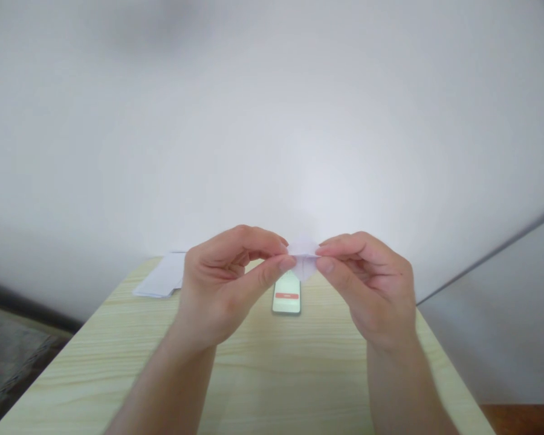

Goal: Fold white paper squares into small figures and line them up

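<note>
A small folded piece of white paper is held up above the table, between my two hands. My left hand pinches its left side between thumb and fingers. On the other side, the thumb and fingertips of my right hand grip its right edge. Part of the paper hangs below the thumbs in a pointed shape with a crease down it. My fingertips cover its outer ends.
A phone with a lit screen lies on the light wooden table behind the hands. Sheets of white paper lie at the back left, partly behind my left hand. A pale wall rises behind the table.
</note>
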{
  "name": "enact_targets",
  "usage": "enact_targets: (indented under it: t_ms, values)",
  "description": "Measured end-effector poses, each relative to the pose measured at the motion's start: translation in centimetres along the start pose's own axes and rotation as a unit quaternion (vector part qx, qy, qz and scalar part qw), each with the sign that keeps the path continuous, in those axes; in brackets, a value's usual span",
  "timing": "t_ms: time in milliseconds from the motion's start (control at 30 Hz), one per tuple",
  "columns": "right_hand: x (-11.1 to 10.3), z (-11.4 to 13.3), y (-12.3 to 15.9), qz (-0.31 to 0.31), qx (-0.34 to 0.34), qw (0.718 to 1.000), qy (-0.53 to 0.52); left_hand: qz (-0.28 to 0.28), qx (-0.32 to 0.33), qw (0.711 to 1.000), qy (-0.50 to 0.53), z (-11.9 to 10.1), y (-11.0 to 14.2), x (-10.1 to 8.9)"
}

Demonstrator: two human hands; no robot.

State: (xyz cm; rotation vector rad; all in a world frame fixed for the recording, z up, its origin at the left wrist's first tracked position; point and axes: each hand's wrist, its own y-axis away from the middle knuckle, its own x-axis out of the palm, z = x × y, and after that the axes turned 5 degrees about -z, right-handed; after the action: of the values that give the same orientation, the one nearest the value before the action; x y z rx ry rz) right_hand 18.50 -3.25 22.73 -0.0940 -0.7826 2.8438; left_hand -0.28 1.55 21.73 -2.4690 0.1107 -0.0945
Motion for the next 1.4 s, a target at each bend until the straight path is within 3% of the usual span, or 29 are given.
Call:
enact_targets:
  t_ms: [333,667,800,1000,1400]
  values:
    - [0.2,-0.9,0.0,0.008,-0.037,0.999,-0.035,0.043,0.029,0.998,0.044,0.3,-0.3,0.0]
    - [1.2,-1.5,0.2,-0.050,-0.029,0.997,-0.060,0.013,0.017,0.996,0.085,0.4,0.0,0.5]
    - [1.4,-1.4,0.3,-0.057,-0.032,0.997,-0.039,0.020,-0.013,0.997,0.071,0.1,-0.2,0.3]
    - [1.3,-1.0,0.4,-0.040,-0.039,0.998,0.024,0.095,-0.090,0.991,0.017,-0.4,-0.4,0.1]
    - [1.4,-0.9,0.3,-0.057,-0.019,0.997,0.053,0.082,-0.056,0.994,-0.050,-0.7,-0.3,0.6]
